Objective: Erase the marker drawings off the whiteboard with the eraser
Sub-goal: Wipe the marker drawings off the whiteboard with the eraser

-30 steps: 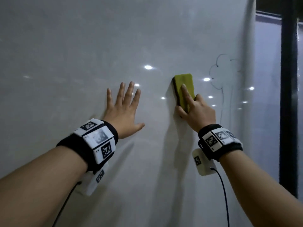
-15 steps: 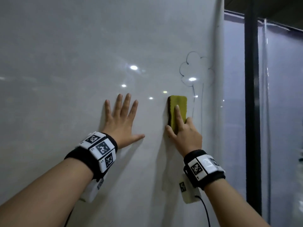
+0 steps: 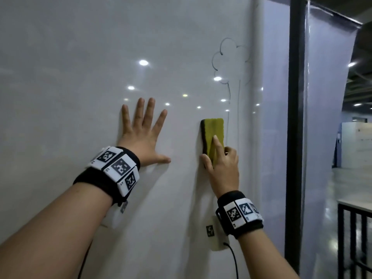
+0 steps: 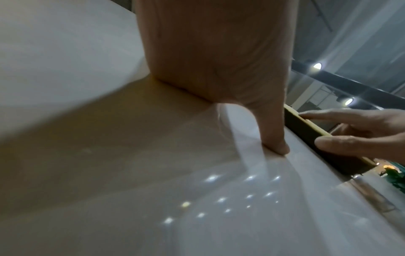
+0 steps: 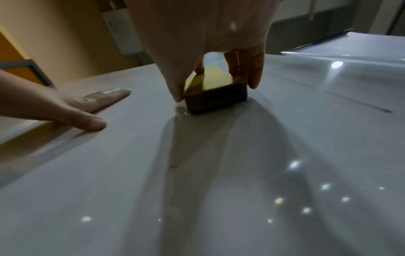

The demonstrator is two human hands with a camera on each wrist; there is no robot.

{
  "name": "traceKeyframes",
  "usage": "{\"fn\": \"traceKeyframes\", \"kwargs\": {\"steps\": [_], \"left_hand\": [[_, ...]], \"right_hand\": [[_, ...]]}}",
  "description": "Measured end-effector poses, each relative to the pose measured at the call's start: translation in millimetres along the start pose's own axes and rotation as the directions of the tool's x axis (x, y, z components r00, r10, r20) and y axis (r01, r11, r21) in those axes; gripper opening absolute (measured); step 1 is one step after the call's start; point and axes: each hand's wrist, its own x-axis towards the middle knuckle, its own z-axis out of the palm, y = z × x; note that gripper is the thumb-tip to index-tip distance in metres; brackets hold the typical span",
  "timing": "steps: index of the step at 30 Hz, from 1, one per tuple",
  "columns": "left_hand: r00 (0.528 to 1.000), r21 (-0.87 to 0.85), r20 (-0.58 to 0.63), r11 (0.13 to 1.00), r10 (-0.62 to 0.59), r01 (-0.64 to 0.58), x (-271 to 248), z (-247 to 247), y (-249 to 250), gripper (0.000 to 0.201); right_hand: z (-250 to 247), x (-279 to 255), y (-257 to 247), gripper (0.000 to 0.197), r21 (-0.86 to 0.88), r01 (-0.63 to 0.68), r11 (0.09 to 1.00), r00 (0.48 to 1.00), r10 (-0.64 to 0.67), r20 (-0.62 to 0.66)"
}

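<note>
Meanwhile glossy whiteboard (image 3: 80, 57) (ceiling lights reflected): left hand (image 3: 144, 141) flat, fingers spread; right hand (image 3: 223, 168) grip holding eraser (image 3: 214, 133).

eraser (image 3: 213, 137) lower end hidden under right hand (image 3: 223, 170)

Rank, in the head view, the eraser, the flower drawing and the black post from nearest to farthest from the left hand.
From the left hand, flat on the whiteboard:
1. Eraser, just to its right, gripped by the right hand.
2. Flower drawing, up and right, near the board's edge.
3. Black post, beyond the board, far right.
</note>
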Motion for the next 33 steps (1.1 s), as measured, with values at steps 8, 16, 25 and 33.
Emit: {"fn": "traceKeyframes", "kwargs": {"steps": [8, 16, 25, 33], "left_hand": [[1.0, -0.026, -0.008, 0.999, 0.023, -0.023, -1, 0, -1, 0.127], [1.0, -0.015, -0.004, 1.0, 0.02, -0.02, 2, 4, 1, 0.127], [0.999, -0.01, -0.045, 1.0, 0.016, -0.016, 0, 7, 3, 0.126], [0.998, -0.009, -0.057, 1.0, 0.011, -0.012, 1, 10, 2, 0.125]], "right_hand": [[14, -48, 20, 0.053, -0.043, 0.221, 0.974, 0.975, -0.22, 0.014], [13, -54, 46, 0.063, 0.104, -0.421, 0.901, 0.902, 0.427, -0.057], [-13, -35, 50, 0.083, 0.048, -0.548, 0.835, 0.831, 0.536, 0.151], [-16, -41, 54, 0.096, -0.075, -0.469, 0.88, 0.823, 0.466, 0.325]]}}
